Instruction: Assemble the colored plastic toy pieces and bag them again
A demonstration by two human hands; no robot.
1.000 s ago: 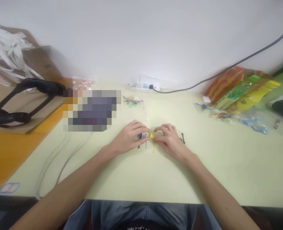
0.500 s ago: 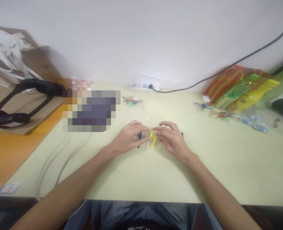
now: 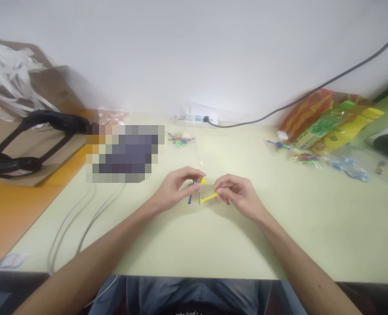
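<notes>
Between the thumb and fingers of my left hand (image 3: pixel 179 188) is a small yellow plastic piece (image 3: pixel 203 180). My right hand (image 3: pixel 238 192) pinches one end of a thin yellow plastic stick (image 3: pixel 208 198), whose other end points left and slightly down. A thin grey rod (image 3: pixel 200 197) stands out below my left fingertips, close to the stick's far end; whether the two touch I cannot tell. Under my left hand lies a blue plastic stick (image 3: pixel 190 198), partly covered. A red piece (image 3: pixel 228 201) shows just below my right hand.
Bagged small coloured plastic parts (image 3: pixel 181 139) lie toward the wall, near a white power strip (image 3: pixel 197 116). More small bags (image 3: pixel 307 158) and a yellow packet (image 3: pixel 341 131) are at right. A pixelated dark object (image 3: pixel 128 151), cables (image 3: pixel 95 218) and a black frame (image 3: pixel 33 140) occupy the left.
My right hand has closed on the yellow stick, which has swung from steep to nearly level. The red piece has come into view below that hand. My left hand has stayed nearly in place.
</notes>
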